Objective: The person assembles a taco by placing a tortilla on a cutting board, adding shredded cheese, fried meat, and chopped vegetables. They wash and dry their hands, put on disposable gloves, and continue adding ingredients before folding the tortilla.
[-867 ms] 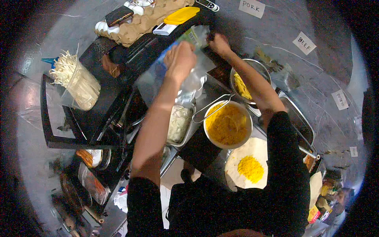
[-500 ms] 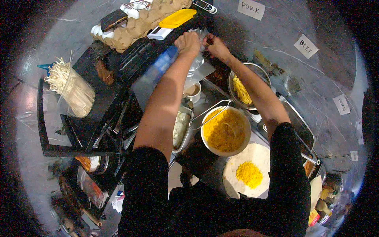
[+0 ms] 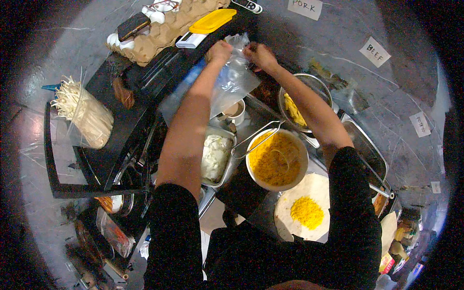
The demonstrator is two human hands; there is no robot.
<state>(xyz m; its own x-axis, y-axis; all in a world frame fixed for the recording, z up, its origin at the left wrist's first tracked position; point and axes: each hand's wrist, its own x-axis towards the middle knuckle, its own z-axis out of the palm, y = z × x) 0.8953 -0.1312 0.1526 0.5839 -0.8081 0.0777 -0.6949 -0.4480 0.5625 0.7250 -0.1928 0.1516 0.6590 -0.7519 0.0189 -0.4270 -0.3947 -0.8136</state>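
Note:
At the far middle, my left hand [image 3: 220, 51] and my right hand [image 3: 261, 57] are closed on either side of the top of a clear plastic bag [image 3: 234, 77]. The bag hangs between them over a flat, pale plastic sheet. Just nearer than the bag is a white cup [image 3: 237, 115] with brownish contents. Beside my right forearm, a round strainer [image 3: 330, 99] holds yellow fries [image 3: 294, 108]. A white bowl [image 3: 306, 162] of shredded yellow cheese [image 3: 273, 162] sits nearer to me, tongs [image 3: 258, 140] across its rim. A flatbread [image 3: 286, 212] bears a cheese heap [image 3: 307, 212].
A metal tray [image 3: 233, 145] of white cream is right of my left forearm. Beyond lie a white scale [image 3: 191, 40], a yellow lid [image 3: 212, 21] and an egg carton [image 3: 159, 41]. Enoki mushrooms [image 3: 92, 116] stand at left; an empty-looking metal tray [image 3: 367, 150] lies at right.
My hands have come slightly nearer and a little apart. More of the clear bag shows spread between them. My left forearm has shifted left, uncovering more of the cream tray.

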